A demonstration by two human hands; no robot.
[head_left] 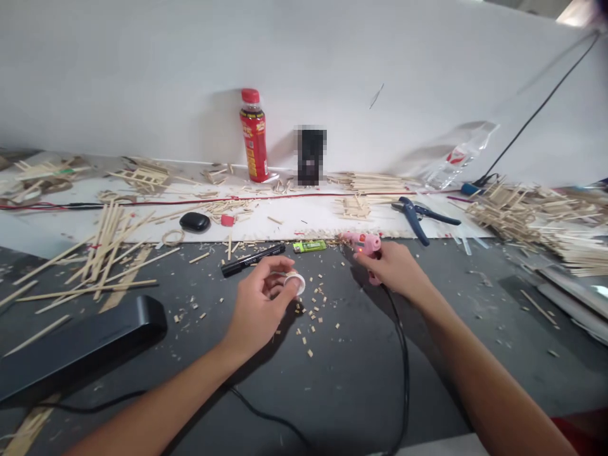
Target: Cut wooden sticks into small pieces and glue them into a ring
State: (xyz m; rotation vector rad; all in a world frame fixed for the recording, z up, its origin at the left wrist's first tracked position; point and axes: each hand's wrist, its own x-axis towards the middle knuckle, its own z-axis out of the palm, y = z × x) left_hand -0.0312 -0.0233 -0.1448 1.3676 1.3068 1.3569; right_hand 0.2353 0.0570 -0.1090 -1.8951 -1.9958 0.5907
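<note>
Between the thumb and fingers of my left hand (261, 304) is a small round white piece (295, 283), like a cap or ring; its exact kind is unclear. My right hand (395, 269) is wrapped around the handle of a pink glue gun (361, 242), whose nozzle points left and whose black cord (403, 354) trails toward me. A green lighter (309, 246) and a black marker (253, 260) lie just beyond my left hand. Tiny wooden bits (313, 311) are scattered on the dark table between my hands.
A red-capped bottle (254, 139) stands by the white wall, right of which is a blurred dark object (311, 156). Blue-handled cutters (415, 215) lie at right. Wooden sticks (107, 253) pile up at left, beside a long black device (85, 348). More sticks (513, 212) heap at far right.
</note>
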